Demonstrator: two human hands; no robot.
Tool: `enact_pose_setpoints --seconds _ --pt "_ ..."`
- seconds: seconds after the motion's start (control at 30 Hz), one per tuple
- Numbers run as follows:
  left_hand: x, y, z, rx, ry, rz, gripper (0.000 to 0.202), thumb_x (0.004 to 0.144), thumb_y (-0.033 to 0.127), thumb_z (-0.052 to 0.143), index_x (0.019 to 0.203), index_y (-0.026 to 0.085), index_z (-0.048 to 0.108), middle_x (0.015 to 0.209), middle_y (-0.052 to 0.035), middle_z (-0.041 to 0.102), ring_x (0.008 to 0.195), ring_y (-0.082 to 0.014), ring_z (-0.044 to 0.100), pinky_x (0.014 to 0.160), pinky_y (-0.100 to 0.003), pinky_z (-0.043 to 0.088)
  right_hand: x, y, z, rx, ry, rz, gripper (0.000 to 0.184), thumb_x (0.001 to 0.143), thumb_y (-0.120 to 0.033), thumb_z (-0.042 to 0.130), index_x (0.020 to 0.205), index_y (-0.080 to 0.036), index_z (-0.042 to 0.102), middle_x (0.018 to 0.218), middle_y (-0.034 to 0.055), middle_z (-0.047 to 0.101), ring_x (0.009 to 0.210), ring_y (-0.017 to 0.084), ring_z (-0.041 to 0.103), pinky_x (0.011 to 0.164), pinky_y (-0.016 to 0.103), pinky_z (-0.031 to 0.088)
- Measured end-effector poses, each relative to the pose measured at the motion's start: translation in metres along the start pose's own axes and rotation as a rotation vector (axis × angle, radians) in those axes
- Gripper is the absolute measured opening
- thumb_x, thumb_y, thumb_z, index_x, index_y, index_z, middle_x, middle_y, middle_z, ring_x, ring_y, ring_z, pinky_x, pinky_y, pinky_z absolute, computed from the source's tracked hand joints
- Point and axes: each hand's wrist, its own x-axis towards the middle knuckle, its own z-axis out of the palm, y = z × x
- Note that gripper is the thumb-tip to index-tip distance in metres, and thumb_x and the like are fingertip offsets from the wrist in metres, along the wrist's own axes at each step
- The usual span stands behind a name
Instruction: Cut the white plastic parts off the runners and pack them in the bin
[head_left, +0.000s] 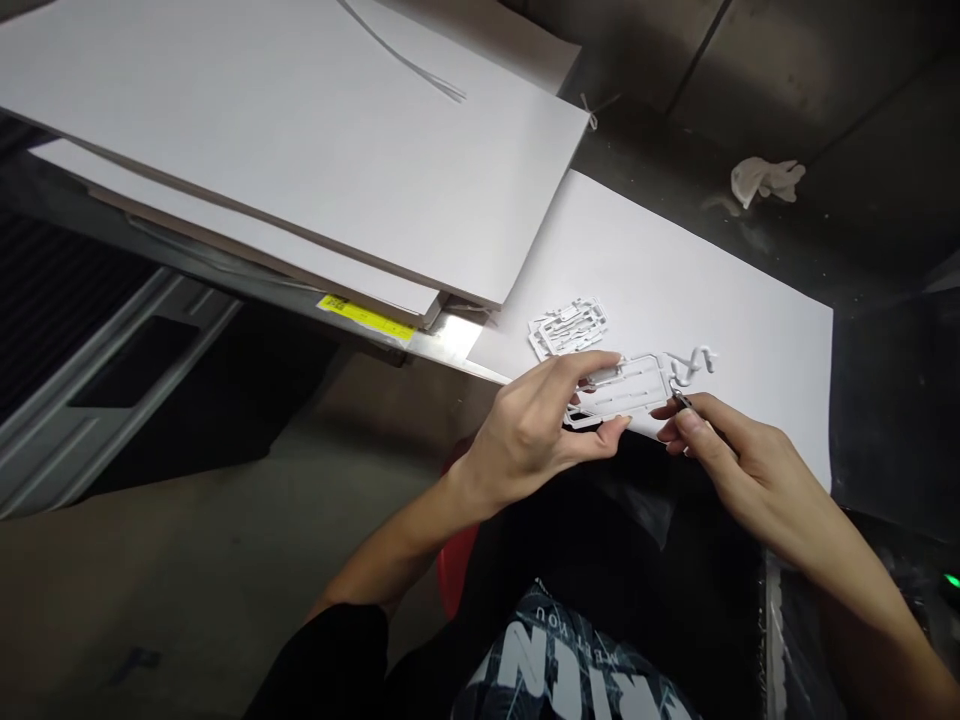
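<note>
My left hand grips a flat white plastic frame between thumb and fingers, above the front edge of a white sheet. The frame has rounded corners and thin slotted bars across it. In my right hand is a small dark metal tool, its tip at the frame's right-hand corner; its kind is hidden by my fingers. Curly white plastic scraps show just beyond that corner; whether they are attached I cannot tell. A small heap of similar white plastic frames lies on the sheet behind my left hand.
A stack of large white boards fills the left of the table, with thin white strips on top. A yellow label marks the table edge. Crumpled white material lies at the back right. Part of a red seat shows below.
</note>
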Motion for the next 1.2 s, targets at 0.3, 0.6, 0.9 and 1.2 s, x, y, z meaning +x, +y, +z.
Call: enact_pose_setpoints --seconds 0.3,0.6,0.9,1.2 --pt "0.010 -0.001 0.012 0.005 -0.096 0.061 0.046 0.092 0.025 0.081 0.132 0.017 0.059 0.115 -0.0056 0.079 0.083 -0.0151 0.077 0.080 -0.028 0.070 -0.006 0.014 -0.001 0.044 0.036 0.042 0.050 0.108 -0.070 0.042 0.102 -0.027 0.067 0.090 0.0006 0.073 0.085 0.022 0.067 0.067 0.033 0.043" --pt "0.014 -0.001 0.025 -0.021 -0.124 0.056 0.045 0.094 0.029 0.080 0.132 0.016 0.060 0.116 -0.0071 0.079 0.088 -0.0159 0.079 0.082 -0.028 0.070 -0.001 0.022 -0.010 -0.003 0.055 0.004 0.056 0.109 -0.069 0.039 0.088 -0.025 0.068 0.070 -0.0019 0.064 0.055 0.015 0.051 0.057 0.033 0.038" --pt "0.016 -0.004 0.036 -0.010 -0.176 0.068 0.045 0.096 0.032 0.079 0.134 0.017 0.060 0.118 -0.0080 0.079 0.089 -0.0157 0.078 0.084 -0.030 0.070 0.001 0.034 -0.018 0.018 0.063 -0.054 0.061 0.110 -0.068 0.034 0.086 -0.025 0.070 0.081 0.0011 0.073 0.072 0.020 0.067 0.070 0.033 0.046" --pt "0.030 -0.017 0.052 0.069 -0.179 0.039 0.044 0.093 0.026 0.081 0.130 0.014 0.061 0.114 -0.0080 0.079 0.094 -0.0166 0.079 0.087 -0.030 0.070 0.037 0.048 -0.021 -0.016 0.096 -0.067 0.060 0.110 -0.068 0.037 0.093 -0.025 0.076 0.069 -0.0004 0.068 0.063 0.019 0.062 0.066 0.035 0.044"
